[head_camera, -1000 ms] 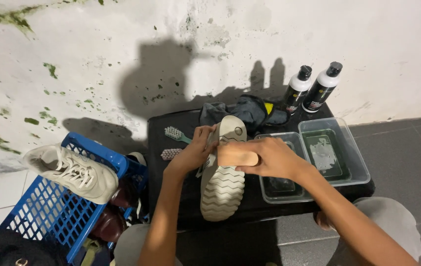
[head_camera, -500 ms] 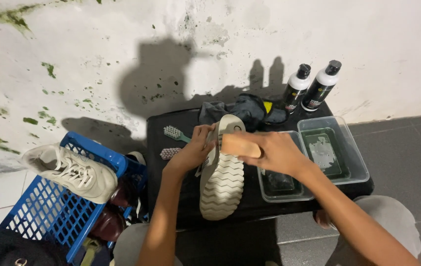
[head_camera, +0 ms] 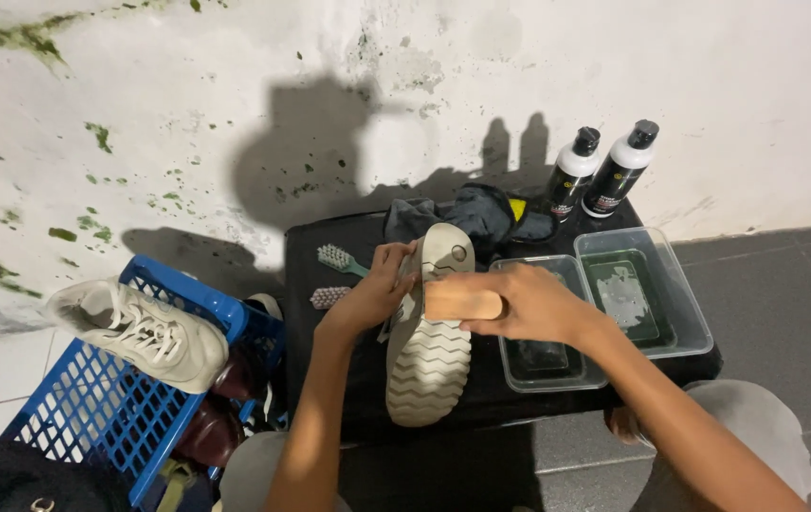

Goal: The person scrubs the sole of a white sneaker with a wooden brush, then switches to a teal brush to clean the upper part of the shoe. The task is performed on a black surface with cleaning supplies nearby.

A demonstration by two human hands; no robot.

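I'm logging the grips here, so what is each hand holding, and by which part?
The left hand grips the shoe by its side near the heel, sole up. The right hand holds a brush by its wooden back.

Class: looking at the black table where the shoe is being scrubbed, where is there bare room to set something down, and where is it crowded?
Bare: the front left of the table, between its left edge and the shoe; also the front strip below the tubs. Crowded: the back, with cloths, bottles and brushes.

right side: two tubs (head_camera: pixel 604 313) – bottles (head_camera: pixel 604 171) behind
left side: brushes (head_camera: pixel 334 275), crate (head_camera: pixel 168 313) – bare tabletop (head_camera: pixel 329 351) between
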